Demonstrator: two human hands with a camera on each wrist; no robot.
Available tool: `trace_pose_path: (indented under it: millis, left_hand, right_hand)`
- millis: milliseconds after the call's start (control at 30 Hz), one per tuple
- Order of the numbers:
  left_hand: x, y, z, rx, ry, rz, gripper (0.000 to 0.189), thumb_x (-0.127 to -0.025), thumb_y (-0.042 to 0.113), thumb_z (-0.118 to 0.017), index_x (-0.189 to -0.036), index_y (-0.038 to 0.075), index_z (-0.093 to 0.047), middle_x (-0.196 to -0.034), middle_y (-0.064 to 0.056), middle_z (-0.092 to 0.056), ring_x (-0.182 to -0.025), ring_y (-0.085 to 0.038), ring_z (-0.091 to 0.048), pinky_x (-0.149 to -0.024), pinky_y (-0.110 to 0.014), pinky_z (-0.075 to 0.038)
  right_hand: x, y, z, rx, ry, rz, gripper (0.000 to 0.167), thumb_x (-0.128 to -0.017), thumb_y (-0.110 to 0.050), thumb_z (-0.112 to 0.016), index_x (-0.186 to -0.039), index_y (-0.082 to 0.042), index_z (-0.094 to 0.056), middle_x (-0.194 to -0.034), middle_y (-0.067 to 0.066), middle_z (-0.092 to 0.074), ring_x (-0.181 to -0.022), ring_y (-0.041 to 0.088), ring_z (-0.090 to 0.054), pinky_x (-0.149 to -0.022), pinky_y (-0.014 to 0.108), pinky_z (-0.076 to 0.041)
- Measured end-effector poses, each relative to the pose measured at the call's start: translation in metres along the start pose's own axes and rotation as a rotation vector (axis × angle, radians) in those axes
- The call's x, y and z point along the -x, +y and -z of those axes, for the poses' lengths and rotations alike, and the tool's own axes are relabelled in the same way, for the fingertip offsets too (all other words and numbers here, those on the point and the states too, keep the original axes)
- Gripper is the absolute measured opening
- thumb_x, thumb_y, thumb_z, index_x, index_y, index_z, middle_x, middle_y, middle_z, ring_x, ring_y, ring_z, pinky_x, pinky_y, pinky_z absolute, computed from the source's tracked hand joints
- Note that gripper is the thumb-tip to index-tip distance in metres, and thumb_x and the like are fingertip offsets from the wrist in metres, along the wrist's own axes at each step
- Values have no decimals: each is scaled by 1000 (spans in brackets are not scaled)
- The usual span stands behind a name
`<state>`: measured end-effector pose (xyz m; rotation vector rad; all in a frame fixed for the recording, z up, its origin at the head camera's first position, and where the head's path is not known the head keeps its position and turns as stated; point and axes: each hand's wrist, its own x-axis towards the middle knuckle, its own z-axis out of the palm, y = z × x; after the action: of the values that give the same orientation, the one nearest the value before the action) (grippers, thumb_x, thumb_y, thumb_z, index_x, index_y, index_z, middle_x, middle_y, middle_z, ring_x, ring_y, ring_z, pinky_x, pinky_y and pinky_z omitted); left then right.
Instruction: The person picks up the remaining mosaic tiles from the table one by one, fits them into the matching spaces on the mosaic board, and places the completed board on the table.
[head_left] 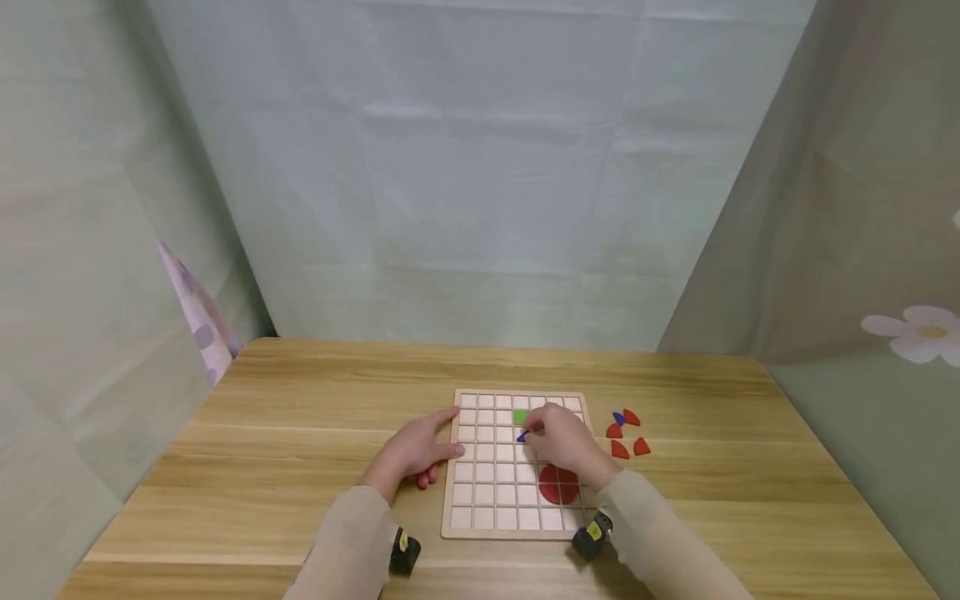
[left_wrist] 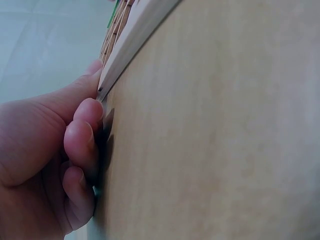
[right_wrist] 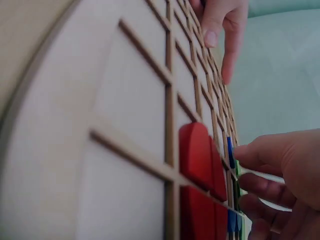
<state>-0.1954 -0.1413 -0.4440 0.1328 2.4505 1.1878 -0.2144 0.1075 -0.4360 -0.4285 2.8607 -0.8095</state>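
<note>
A wooden grid board [head_left: 519,534] with square cells lies on the table. My right hand [head_left: 564,437] is over its right half and pinches a small blue piece [head_left: 522,436] between thumb and fingertips, close over the cells. In the right wrist view, the thumb tip is right at the blue piece [right_wrist: 230,152]. Just beyond sits a green square [head_left: 521,417] in a cell. Nearer me, red quarter pieces [head_left: 558,485] form a disc across several cells. My left hand [head_left: 411,448] touches the board's left rim with thumb and index finger spread; the other fingers curl beside its edge [left_wrist: 135,42].
Right of the board, several loose red quarter pieces [head_left: 641,447] and a blue piece [head_left: 618,418] lie on the wooden table [head_left: 300,400]. Pale cloth [head_left: 487,167] hangs behind the table and at both sides.
</note>
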Motion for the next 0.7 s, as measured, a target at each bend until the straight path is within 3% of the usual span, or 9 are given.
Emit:
trace_pose_path:
  millis: [167, 467, 700]
  left_hand:
    - [1, 0, 0, -18, 4, 2, 70, -90, 31, -65, -150, 26, -29, -47, -5, -51, -37, -14, -44, -38, -27, -44]
    - [0, 0, 2, -31, 11, -5, 70, -89, 30, -65, -149, 26, -30, -46, -5, -51, -37, -14, -45, -39, -29, -45]
    - [-1, -1, 2, -22, 3, 8, 71, -89, 31, -65, -150, 26, -28, -47, -5, -51, -37, -14, -45, -38, -27, -45]
  right_hand:
    - [-1, -2, -1, 6, -7, -63, 12, -86, -20, -70, -93, -10, -73, -86, 0, -64, -73, 14, -53, -62, 26, -48]
    - [-3, -3, -4, -8, -7, 20, 15, -87, -9, -66, -99, -8, -74, -97, 7, -62, -77, 15, -52, -58, 22, -47]
    - [-5, -3, -6, -26, 14, 4, 11, -87, -10, -67, -95, -8, -73, -96, 5, -65, -78, 14, -55, -62, 24, -51]
